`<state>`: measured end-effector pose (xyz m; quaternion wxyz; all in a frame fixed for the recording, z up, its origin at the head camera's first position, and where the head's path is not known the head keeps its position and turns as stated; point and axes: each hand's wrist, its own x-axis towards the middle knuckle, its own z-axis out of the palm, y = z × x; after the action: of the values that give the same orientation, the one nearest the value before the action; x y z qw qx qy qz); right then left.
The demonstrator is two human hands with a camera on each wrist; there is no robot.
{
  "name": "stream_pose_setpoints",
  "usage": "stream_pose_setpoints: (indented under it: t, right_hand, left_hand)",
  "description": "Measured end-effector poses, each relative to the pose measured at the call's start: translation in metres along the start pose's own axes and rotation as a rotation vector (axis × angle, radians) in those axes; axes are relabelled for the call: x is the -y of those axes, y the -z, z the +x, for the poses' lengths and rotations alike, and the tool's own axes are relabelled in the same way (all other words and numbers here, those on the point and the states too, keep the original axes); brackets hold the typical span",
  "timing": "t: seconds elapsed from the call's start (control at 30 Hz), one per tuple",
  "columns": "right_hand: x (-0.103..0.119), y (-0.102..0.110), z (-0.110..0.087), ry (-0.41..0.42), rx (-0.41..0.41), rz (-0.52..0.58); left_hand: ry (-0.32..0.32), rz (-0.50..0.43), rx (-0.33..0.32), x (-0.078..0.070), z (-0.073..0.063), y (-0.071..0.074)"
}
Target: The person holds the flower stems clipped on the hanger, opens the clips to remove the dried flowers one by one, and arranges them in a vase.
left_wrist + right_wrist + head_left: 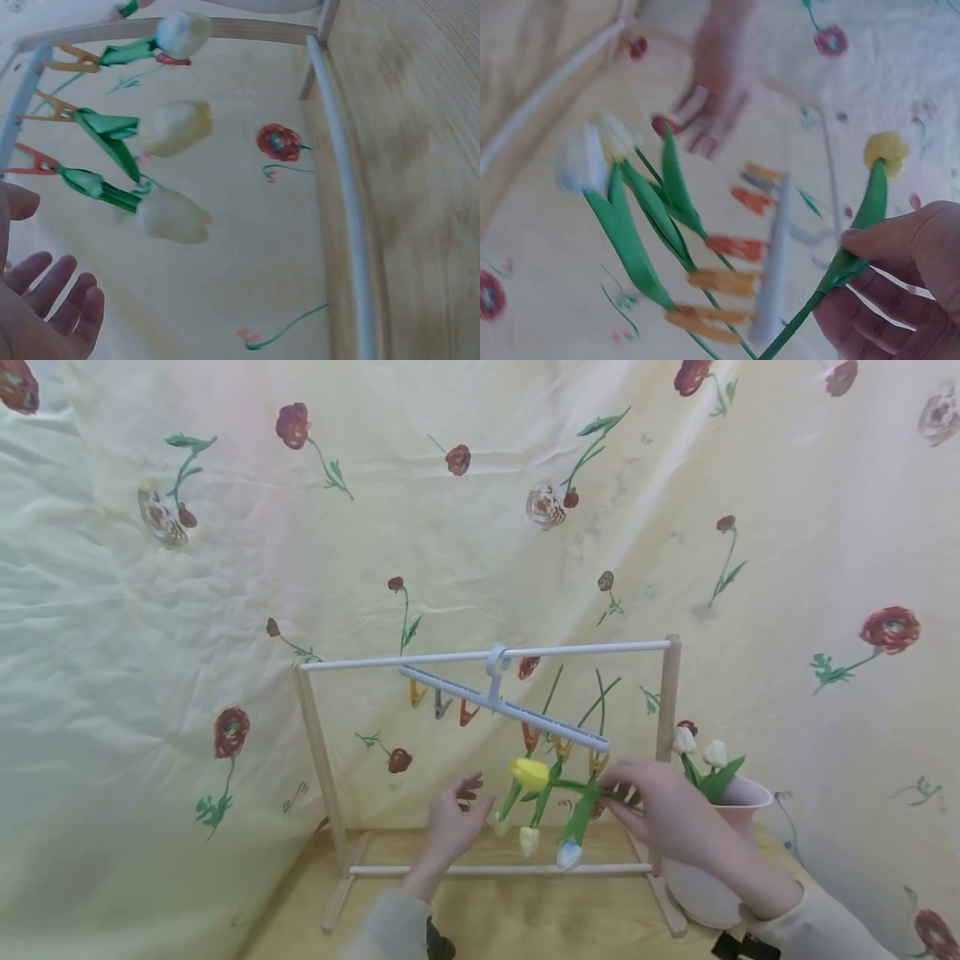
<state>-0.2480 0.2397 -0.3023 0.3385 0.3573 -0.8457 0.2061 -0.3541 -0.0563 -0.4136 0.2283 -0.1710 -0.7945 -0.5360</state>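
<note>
My right hand (667, 806) pinches the green stem of a yellow tulip (531, 774), whose bloom points left. In the right wrist view, thumb and fingers grip the tulip's leaf and stem (851, 259). The left hand (456, 818) holds nothing, its fingers loosely bent near the hanging flowers. A pale blue clip hanger (525, 717) hangs tilted, its right end lower. Three tulips hang bloom-down from its right clips: a blue-white tulip (569, 855), a cream tulip (529, 841) and another pale tulip (176, 215). The three left clips, among them an orange clip (468, 713), hold nothing.
The hanger hooks over the white top bar (585, 650) of a wooden rack (318, 760) on a wood-look table (480, 918). Behind the rack's right post stands a pink-and-white vase (738, 802) with white tulips (716, 753). A floral cloth (480, 543) forms the backdrop.
</note>
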Motion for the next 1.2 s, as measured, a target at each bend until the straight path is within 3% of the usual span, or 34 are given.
stream_pose_setpoints:
  t: [0.23, 0.4, 0.7, 0.9, 1.2]
  right_hand:
    - [-0.012, 0.033, 0.015, 0.013, -0.266, -0.088]
    - [-0.021, 0.051, 0.022, -0.038, -0.403, -0.129]
    - [-0.050, 0.065, 0.029, -0.113, -0.611, -0.033]
    - [-0.072, 0.066, 0.025, -0.232, -0.673, -0.002]
    - [-0.098, 0.064, 0.016, -0.364, -0.643, -0.016]
  left_hand:
    - [0.046, -0.022, 0.035, 0.010, 0.006, -0.023]
    - [0.058, -0.042, 0.058, 0.010, 0.007, -0.031]
    - [0.076, -0.035, 0.119, 0.012, 0.004, -0.036]
    - [0.089, -0.044, 0.160, 0.010, 0.001, -0.042]
    - [0.104, -0.082, 0.209, 0.011, 0.000, -0.049]
